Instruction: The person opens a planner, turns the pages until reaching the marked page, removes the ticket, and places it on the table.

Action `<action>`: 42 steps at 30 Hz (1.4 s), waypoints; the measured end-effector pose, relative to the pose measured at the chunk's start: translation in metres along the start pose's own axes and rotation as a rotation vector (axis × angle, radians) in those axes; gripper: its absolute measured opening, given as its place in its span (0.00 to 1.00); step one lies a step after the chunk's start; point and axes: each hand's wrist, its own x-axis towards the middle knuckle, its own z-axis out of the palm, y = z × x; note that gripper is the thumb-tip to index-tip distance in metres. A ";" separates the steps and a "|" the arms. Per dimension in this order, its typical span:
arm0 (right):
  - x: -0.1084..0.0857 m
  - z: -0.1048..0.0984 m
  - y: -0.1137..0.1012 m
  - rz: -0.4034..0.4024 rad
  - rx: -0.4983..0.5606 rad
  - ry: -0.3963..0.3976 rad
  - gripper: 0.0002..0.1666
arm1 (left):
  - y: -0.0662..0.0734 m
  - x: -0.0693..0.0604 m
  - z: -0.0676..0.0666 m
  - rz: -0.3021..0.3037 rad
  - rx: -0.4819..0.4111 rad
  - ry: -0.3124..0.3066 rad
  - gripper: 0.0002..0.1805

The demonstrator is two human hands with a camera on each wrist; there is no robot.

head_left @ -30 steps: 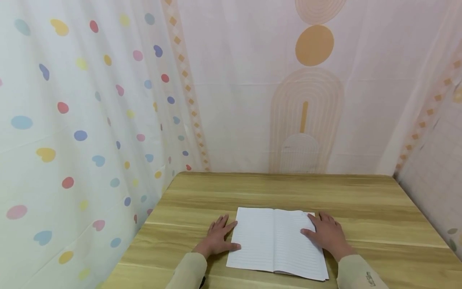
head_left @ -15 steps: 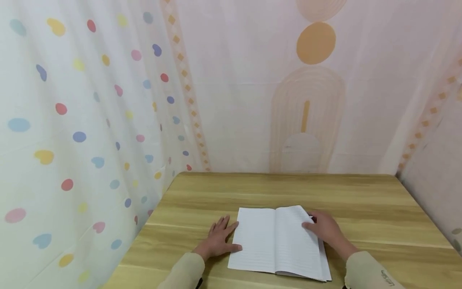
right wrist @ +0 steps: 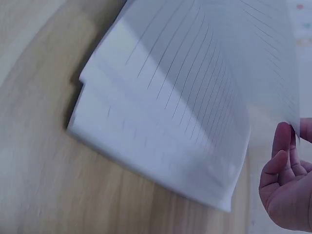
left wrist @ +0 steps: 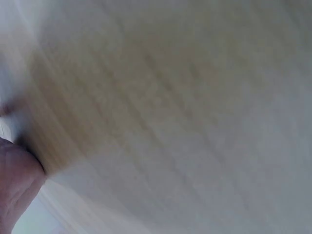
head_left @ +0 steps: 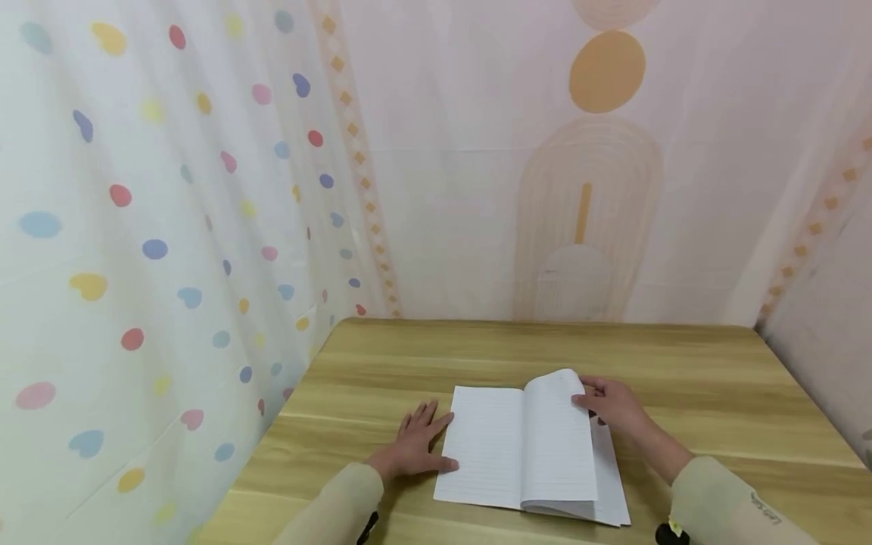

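An open notebook (head_left: 487, 446) with lined white pages lies on the wooden table. My right hand (head_left: 616, 405) pinches the upper outer corner of a page (head_left: 560, 439) between thumb and fingers. That page stands lifted and curved over the right half of the notebook. In the right wrist view, my right hand (right wrist: 287, 180) grips the raised page's edge (right wrist: 273, 73), with the lined sheets below it (right wrist: 161, 112) showing. My left hand (head_left: 414, 446) rests flat at the notebook's left edge, fingers spread, thumb on the page. Only a bit of my left hand (left wrist: 19, 180) shows in the left wrist view.
The wood-grained table (head_left: 422, 348) reaches back to a pale curtain (head_left: 450, 227) with printed shapes. A curtain with coloured dots (head_left: 204, 227) hangs along the left side. Another pale hanging (head_left: 831, 318) borders the table's right side.
My right hand has gone from resting on the right page to pinching its corner, lifting it up and curving it away from the sheets below. My left hand stays at the left edge.
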 end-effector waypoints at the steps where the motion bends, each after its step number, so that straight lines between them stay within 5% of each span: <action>1: -0.001 0.001 -0.002 0.001 0.017 -0.001 0.37 | 0.000 0.000 -0.001 0.002 -0.007 -0.009 0.51; 16: -0.014 0.024 -0.027 -0.058 0.343 -0.041 0.31 | 0.000 -0.005 -0.009 0.011 -0.077 -0.043 0.50; 26: -0.018 0.041 -0.033 -0.221 0.351 -0.131 0.32 | -0.001 -0.003 -0.010 0.021 -0.081 -0.031 0.48; 30: -0.019 0.053 -0.027 -0.370 0.184 -0.169 0.32 | -0.001 -0.004 -0.011 0.022 -0.083 -0.029 0.48; 37: -0.026 0.071 -0.010 -0.624 -0.384 -0.237 0.32 | 0.002 -0.004 -0.011 0.022 -0.094 -0.011 0.36; 42: -0.033 0.078 0.000 -0.670 -0.718 -0.315 0.35 | 0.005 0.001 -0.010 -0.006 -0.179 0.031 0.33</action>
